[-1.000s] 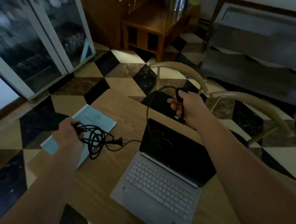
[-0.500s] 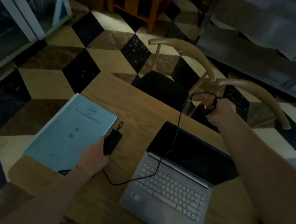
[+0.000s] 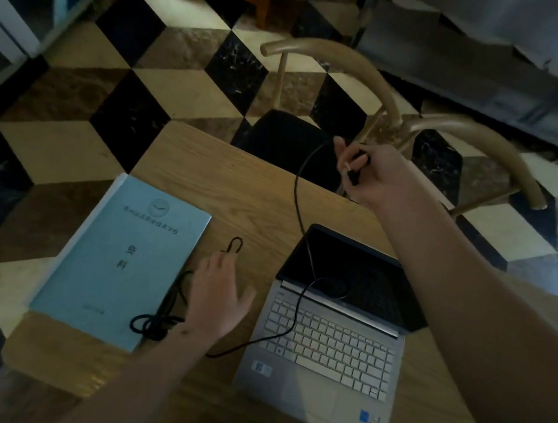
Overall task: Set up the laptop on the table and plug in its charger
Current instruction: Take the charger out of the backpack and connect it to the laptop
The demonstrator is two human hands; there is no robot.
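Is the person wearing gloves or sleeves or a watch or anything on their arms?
No. The left hand and right hand are bare, with no gloves, and I see no rings. Both forearms show no sleeves as far as the picture reaches, and no watch or bracelet at the wrists. The room is dim, so tiny details could be missed.

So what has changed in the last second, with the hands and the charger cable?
The left hand let go of the bundled cable, which now lies by the blue booklet; the hand hovers open over the table. The right hand shifted right, keeping its grip on the plug end. Laptop and booklet stayed put.
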